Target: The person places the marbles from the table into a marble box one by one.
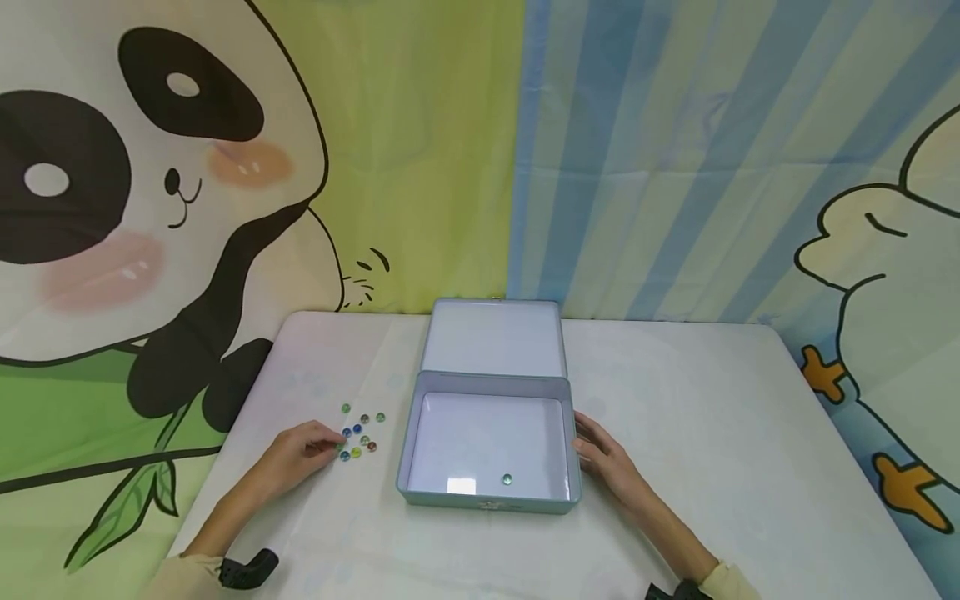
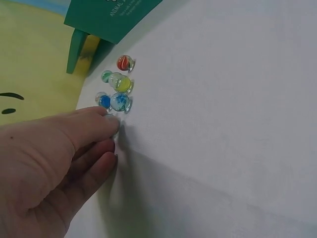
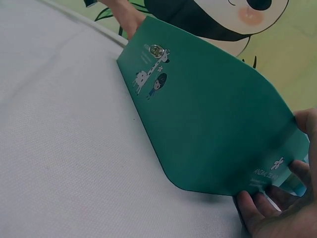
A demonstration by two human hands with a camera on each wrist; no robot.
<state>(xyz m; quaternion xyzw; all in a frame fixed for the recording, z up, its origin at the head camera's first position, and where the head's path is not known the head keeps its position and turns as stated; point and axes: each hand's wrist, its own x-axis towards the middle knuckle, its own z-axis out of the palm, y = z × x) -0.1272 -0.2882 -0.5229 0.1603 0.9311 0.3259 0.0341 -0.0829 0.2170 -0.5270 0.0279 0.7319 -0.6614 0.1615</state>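
A green tin box (image 1: 491, 505) with a white inside stands on the table, its hinged lid (image 1: 495, 337) laid back. One clear marble (image 1: 507, 479) lies on the box floor. Left of the box is a loose group of several glass marbles: blue, green, yellow (image 2: 123, 84) and red (image 2: 125, 62). At the near left side of that group, my left hand (image 1: 303, 450) pinches a marble between thumb and forefinger, mostly hidden by the fingertips. My right hand (image 1: 609, 462) grips the box's right side; in the right wrist view its thumb is at the rim and its fingers at the lower edge.
A white cloth covers the table (image 1: 697, 417). Behind it hangs a printed curtain (image 1: 420, 150) with a panda and a white bird figure. A giraffe and a child are printed on the box's front, near its metal clasp (image 3: 157, 50).
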